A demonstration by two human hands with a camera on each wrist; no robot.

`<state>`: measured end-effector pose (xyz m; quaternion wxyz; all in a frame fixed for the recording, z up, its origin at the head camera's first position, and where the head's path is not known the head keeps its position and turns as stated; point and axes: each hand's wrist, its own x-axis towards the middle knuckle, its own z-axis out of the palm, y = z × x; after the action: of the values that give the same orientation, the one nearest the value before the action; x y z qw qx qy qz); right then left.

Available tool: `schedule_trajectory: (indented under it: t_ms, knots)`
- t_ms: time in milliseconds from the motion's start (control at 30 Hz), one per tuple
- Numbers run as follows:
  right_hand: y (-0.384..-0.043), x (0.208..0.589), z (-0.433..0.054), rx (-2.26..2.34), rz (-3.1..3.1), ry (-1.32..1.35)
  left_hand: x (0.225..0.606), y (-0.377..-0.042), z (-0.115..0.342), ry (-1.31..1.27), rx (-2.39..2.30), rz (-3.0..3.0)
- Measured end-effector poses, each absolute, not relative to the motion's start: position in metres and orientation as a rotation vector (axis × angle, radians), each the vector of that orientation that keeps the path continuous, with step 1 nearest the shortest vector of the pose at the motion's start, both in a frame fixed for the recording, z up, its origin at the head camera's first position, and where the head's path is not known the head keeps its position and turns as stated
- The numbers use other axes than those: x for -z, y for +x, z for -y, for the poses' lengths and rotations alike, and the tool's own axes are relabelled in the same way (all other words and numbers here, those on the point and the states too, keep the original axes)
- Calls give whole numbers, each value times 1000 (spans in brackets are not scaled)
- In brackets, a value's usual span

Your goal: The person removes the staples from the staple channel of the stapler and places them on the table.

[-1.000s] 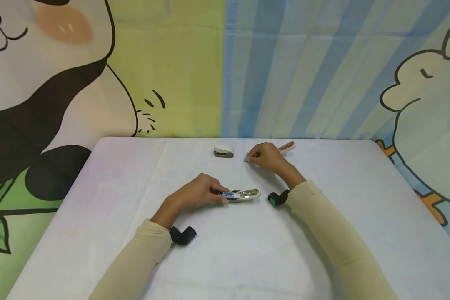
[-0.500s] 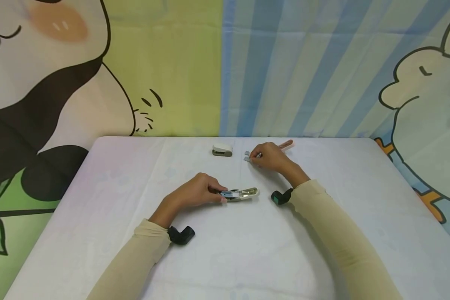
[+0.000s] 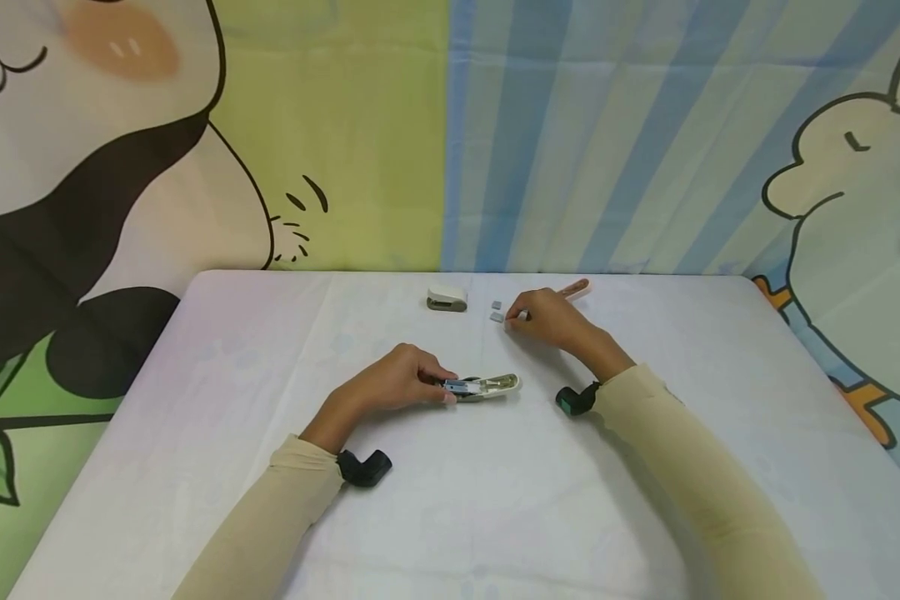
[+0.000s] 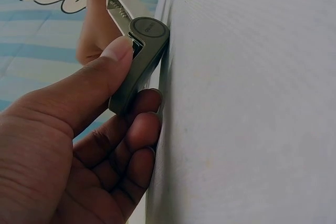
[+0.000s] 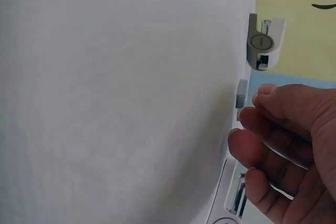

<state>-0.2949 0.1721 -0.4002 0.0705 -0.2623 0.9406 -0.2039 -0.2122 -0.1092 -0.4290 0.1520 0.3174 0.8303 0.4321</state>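
Observation:
My left hand [image 3: 401,379] holds an opened stapler [image 3: 487,387] low over the white table, its metal magazine facing up. The thumb presses on the grey body of this stapler [image 4: 139,61] in the left wrist view, with the fingers below it. Farther back, my right hand [image 3: 547,318] is just right of two small grey staple strips [image 3: 497,317] lying on the table. In the right wrist view, its thumb and fingers [image 5: 281,98] are loosely bent beside a staple strip [image 5: 241,94], and nothing shows between them.
A white and grey stapler [image 3: 447,298] stands at the back, left of the strips. A pinkish stapler [image 3: 574,288] lies behind the right hand, partly hidden by it. The table [image 3: 480,500] ends at a printed cloth backdrop [image 3: 360,150].
My right hand has drawn a little to the right, leaving the staple strips in plain sight on the table. The left hand and its stapler stay in place.

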Motion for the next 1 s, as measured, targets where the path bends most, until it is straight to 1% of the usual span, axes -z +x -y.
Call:
schedule_trajectory:
  t_ms: [300, 500, 800, 1000]
  knots:
    - [-281, 388, -163, 694, -2781, -933, 430, -211, 111, 936, -1254, -2378]
    - [-266, 381, -163, 772, -2576, -1053, 430, -212, 110, 914, -1262, -2363]
    - [-244, 372, -168, 703, -2287, -1012, 431, -213, 110, 891, -1264, -2384]
    - [-238, 373, -174, 647, -2317, -1116, 431, -212, 104, 896, -1271, -2379]
